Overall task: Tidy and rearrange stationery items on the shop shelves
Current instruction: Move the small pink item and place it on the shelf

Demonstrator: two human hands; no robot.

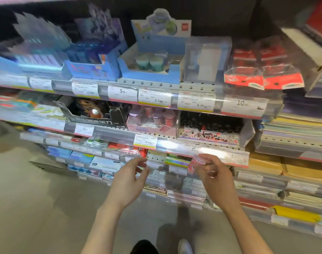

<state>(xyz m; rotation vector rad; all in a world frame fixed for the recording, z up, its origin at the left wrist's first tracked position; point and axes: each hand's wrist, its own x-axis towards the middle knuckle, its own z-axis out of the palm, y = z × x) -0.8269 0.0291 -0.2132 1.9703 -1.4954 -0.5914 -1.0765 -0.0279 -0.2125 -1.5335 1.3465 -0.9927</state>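
My right hand (214,173) grips a small pink and red packet (194,165) in clear plastic, held in front of the lower shelf edge. My left hand (132,177) hovers to its left with fingers apart and nothing in it. Just above both hands runs a shelf (202,148) with a scribble-printed box of black pens (209,129) and a pink box of tape rolls (153,119). The view is blurred, so the packet's print is unreadable.
The top shelf holds a blue tray of teal rolls (151,65), a clear box (206,59) and red packets (262,68). Stacked notebooks (299,132) fill the right side. Lower shelves carry flat packs. The grey floor (28,208) lies to the left.
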